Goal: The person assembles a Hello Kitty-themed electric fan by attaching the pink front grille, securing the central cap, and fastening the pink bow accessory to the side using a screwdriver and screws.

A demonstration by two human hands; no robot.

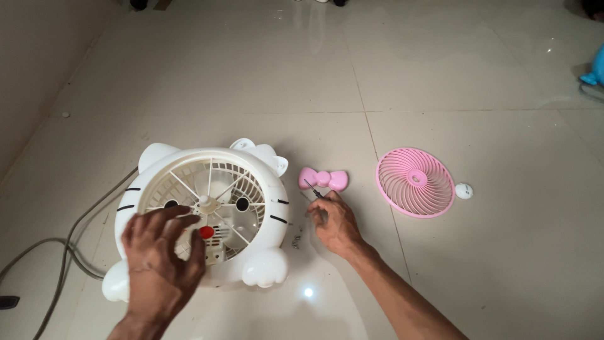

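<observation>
A white cat-shaped fan body (264,189) lies face up on the tiled floor, its inner grille and a red knob (206,232) showing. My left hand (160,258) rests spread on its lower left part, fingers over the grille. My right hand (333,223) is on the floor just right of the fan, fingers pinched on a small dark screwdriver (313,189) whose tip points up toward a pink bow piece (323,179).
A round pink fan grille (415,182) lies on the floor to the right, with a small white cap (464,191) beside it. Grey cables (69,242) run off to the left from the fan. A blue object (594,69) sits at the far right edge.
</observation>
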